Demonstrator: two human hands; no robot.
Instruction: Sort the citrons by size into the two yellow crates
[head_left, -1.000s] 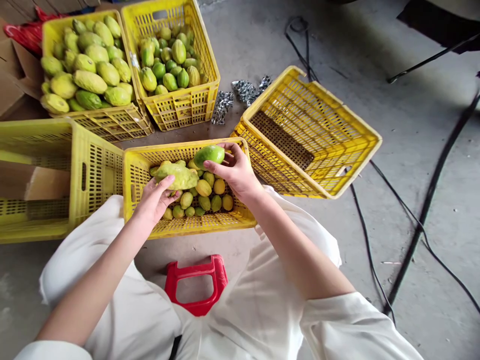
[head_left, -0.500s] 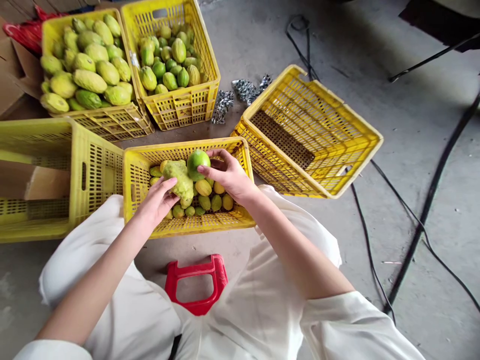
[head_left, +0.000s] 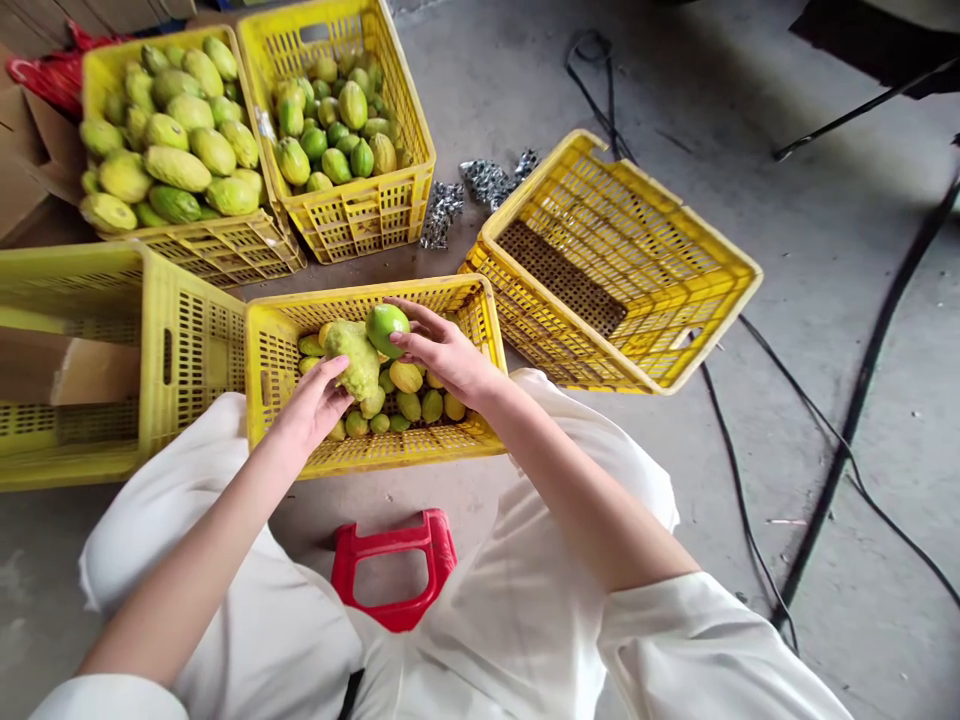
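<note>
My left hand (head_left: 319,400) is closed on a bumpy, pale green citrus fruit (head_left: 351,355), thumb on its near side. Beside it my right hand (head_left: 442,352) grips a smooth, round green fruit (head_left: 386,328) between thumb and fingers. The two fruits are side by side and look close to touching; I cannot tell whether they do. Both are over a yellow plastic crate (head_left: 375,290) between my knees. Inside that crate lie several smaller yellow and green fruits (head_left: 406,377), partly hidden by my hands.
Two yellow crates of green-yellow fruit (head_left: 180,168) stand at the back left. A tilted yellow crate (head_left: 630,270) is on the right, another with cardboard (head_left: 97,370) on the left. A red plastic stool (head_left: 394,600) lies below me. Black cables (head_left: 847,430) cross the floor.
My right hand and the round green fruit have shifted slightly left, closer over the bumpy fruit. The left hand holds nearly still, and the camera view has moved a little.
</note>
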